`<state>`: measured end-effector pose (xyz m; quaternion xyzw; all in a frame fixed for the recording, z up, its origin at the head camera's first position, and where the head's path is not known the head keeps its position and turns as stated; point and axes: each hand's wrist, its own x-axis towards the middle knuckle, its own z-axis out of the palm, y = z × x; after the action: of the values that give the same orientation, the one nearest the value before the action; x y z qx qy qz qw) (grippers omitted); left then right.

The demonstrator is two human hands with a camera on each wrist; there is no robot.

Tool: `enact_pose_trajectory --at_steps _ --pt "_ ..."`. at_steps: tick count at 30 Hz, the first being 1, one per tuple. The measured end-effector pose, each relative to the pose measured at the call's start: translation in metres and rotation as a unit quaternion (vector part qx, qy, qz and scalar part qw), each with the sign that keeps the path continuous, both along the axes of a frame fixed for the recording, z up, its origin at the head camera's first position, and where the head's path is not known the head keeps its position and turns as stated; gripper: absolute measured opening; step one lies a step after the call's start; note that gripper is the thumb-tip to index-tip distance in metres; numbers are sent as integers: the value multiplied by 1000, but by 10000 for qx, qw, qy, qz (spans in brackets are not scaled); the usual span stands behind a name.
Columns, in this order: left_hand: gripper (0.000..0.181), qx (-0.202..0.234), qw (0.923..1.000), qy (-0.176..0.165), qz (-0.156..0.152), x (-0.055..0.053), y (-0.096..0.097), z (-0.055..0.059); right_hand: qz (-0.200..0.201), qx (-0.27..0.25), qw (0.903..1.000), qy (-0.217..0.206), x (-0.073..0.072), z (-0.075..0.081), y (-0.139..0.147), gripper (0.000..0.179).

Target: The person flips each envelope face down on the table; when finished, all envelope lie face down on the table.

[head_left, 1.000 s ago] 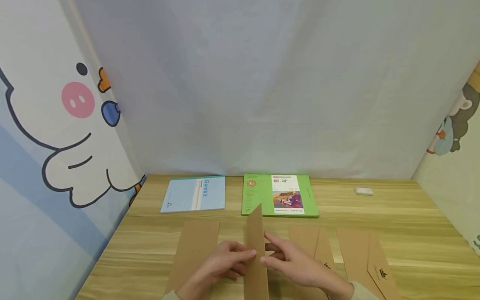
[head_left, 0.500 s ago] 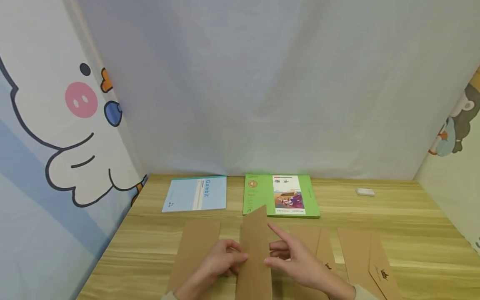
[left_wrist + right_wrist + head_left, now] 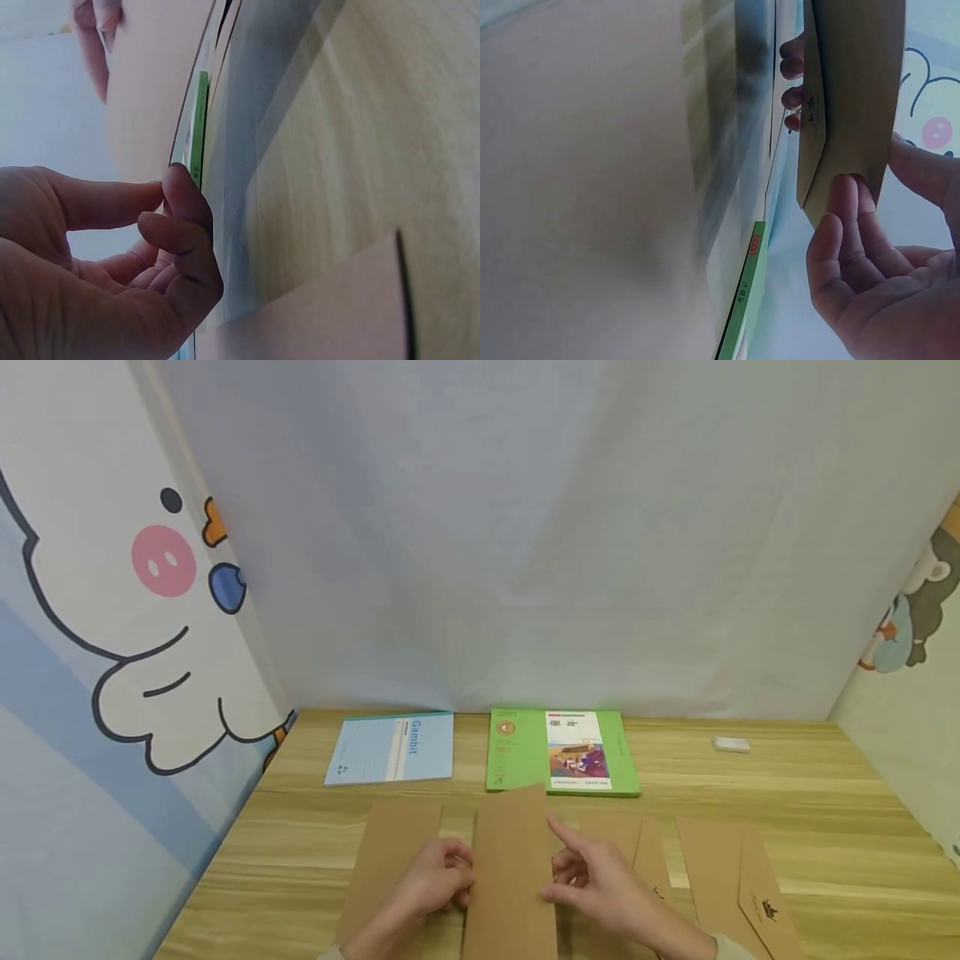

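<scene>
A brown kraft paper envelope (image 3: 512, 877) is held up between my two hands, its plain face toward the head camera. My left hand (image 3: 431, 887) pinches its left edge, thumb and forefinger meeting at that edge in the left wrist view. On the opposite edge, my right hand (image 3: 600, 885) grips it with the thumb and curled fingers, forefinger stretched out along the side. The right wrist view shows the flap side of the envelope (image 3: 855, 97), with a small dark print. Another kraft envelope (image 3: 393, 843) lies on the table beside my left hand.
Two more kraft envelopes, one nearer (image 3: 611, 835) and one farther right (image 3: 712, 868), lie flap up. Behind are a blue notebook (image 3: 375, 756), a green book (image 3: 517, 747) and a small white block (image 3: 731, 744). A pale curtain (image 3: 525, 568) hangs at the table's back edge.
The envelope has turned from nearly edge-on to showing its broad plain face. My left thumb has slid from its face to the left edge, and my hands stand farther apart.
</scene>
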<state>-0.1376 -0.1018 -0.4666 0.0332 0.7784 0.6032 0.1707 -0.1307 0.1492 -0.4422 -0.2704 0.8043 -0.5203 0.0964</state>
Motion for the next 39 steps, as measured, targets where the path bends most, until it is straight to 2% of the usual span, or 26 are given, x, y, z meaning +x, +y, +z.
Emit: enact_pose_trajectory --at_steps 6,13,18,25,31,39 --pt "16 -62 9999 -92 12 0 -4 -1 80 384 9991 -182 -2 -4 4 86" --pt "15 -31 9998 -185 22 0 -7 -2 216 468 9968 -615 -6 -8 6 90" --pt "16 -152 9996 -250 -2 -1 -9 -2 272 725 9950 -632 -9 -15 6 91" --pt "24 -63 9991 -423 74 -2 -9 -3 383 1021 9917 -683 -12 -23 5 92" --pt "23 -133 9997 -187 57 -2 -9 -6 398 1157 9899 -709 -12 -26 4 93" --pt "20 -678 9973 274 93 -2 -6 -7 242 1477 9864 -686 -11 -24 -3 94"
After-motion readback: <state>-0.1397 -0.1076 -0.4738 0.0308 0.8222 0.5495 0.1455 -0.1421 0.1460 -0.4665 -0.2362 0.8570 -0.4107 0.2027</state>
